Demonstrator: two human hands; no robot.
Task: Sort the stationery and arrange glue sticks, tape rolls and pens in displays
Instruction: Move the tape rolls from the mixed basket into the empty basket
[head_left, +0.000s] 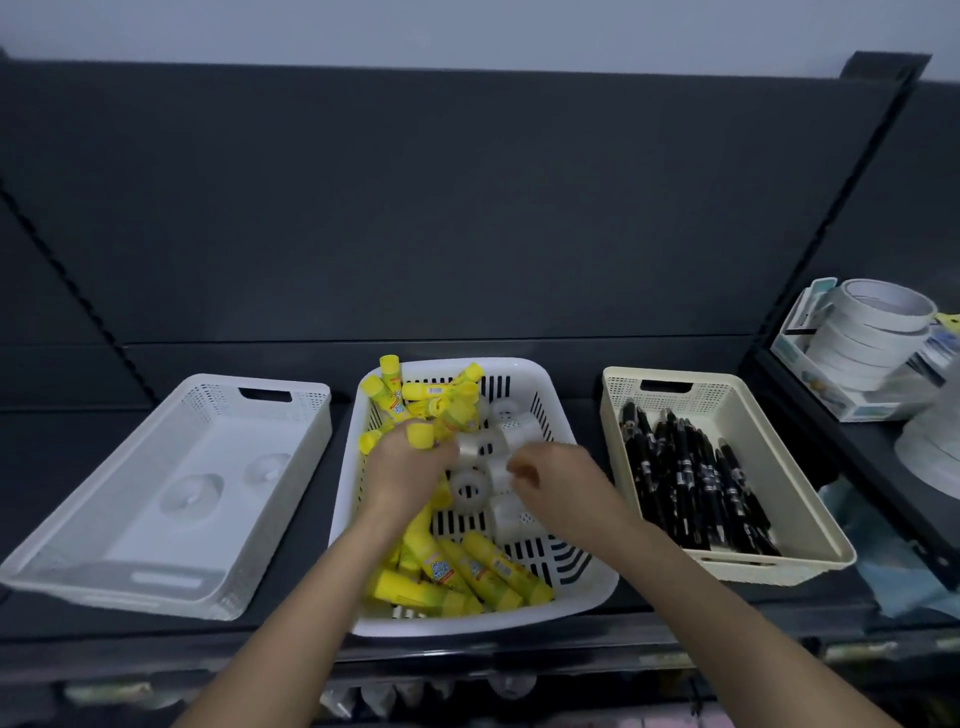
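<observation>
A dark shelf (78, 431) carries everything, and the white basket (524, 366) stands in its middle. Left of the basket, just beside it, lies a grey-white tray (208, 395) with 2 pale round shapes on its floor (too faint to name). Right of the basket stands a cream tray (727, 379), and in it black pens (696, 478) lie side by side. Further right of the basket, past the cream tray, is a stack of white tape rolls (862, 332). Both bare forearms reach into the basket from its near side. The left hand (410, 462) is over the basket's left half, and its fingers are curled round 1 glue stick (420, 435) with a yellow cap. The right hand (556, 478) is over the basket's right half with curled fingers; I cannot tell if it holds anything. Yellow glue sticks (467, 571) fill the basket's near-left and far-left corners. Clear tape rolls (470, 488) lie in the basket's centre, between the 2 hands.
</observation>
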